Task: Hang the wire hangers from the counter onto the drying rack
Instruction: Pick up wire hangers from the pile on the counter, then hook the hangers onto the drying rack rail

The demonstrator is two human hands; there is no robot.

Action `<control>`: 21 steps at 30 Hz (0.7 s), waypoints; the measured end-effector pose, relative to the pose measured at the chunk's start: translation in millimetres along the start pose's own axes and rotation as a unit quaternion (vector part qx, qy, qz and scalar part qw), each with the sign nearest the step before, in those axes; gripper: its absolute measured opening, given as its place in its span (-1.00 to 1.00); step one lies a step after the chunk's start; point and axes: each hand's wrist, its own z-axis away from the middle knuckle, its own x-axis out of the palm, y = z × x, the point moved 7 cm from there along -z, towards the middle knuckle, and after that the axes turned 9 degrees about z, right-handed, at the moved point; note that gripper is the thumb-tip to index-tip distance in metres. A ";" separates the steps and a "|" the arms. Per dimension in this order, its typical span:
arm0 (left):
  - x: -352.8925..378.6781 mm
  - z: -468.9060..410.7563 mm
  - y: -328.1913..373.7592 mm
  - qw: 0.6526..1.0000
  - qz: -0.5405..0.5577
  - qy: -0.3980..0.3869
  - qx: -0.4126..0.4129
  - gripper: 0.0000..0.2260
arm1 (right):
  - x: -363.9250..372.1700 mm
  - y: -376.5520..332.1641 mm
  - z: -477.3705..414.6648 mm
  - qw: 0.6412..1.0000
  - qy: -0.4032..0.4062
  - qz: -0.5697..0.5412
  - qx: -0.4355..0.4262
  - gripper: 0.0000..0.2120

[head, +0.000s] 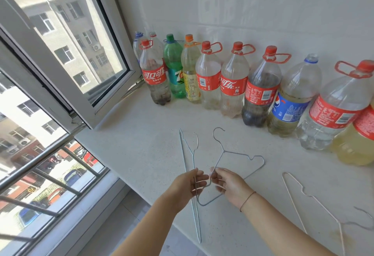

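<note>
Left hand (189, 184) grips pale-blue hanger (192, 187) edge-on, right hand (228, 187) pinches grey hanger (238, 154) above worktop (151, 134), white hanger (315, 201) lying flat to the right, bottles (232, 85) along wall.

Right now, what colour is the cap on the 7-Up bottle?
Green; the 7-Up bottle has a green cap, clearest in the head view.

Cut off and covered

My left grip (189, 183) fingers cover part of one wire hanger (193, 195); the white hanger (315, 201) at the desk's (141, 144) near right runs off the bottom edge.
</note>
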 end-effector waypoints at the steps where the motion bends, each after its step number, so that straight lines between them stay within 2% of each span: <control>1: 0.4 7.2 5.1 1.000 0.001 0.000 0.019 -0.86 | 2.0 -6.3 6.1 1.000 -0.003 -0.006 -0.023 -0.90; 5: 2.2 37.5 26.8 0.995 -0.046 -0.003 0.091 -0.77 | 7.1 -28.2 35.2 0.994 -0.002 -0.032 -0.104 -0.84; 9: 6.0 76.3 44.5 0.990 -0.051 0.013 0.134 -0.75 | 21.5 -48.5 65.8 0.988 -0.046 -0.007 -0.148 -0.77; 16: 0.5 178.1 96.1 0.969 -0.025 0.046 0.241 -0.75 | 79.8 -100.0 129.5 0.959 -0.201 0.083 -0.182 -0.73; 21: -12.4 281.1 149.0 0.933 -0.011 0.077 0.350 -0.76 | 150.2 -157.2 187.9 0.919 -0.304 0.128 -0.215 -0.74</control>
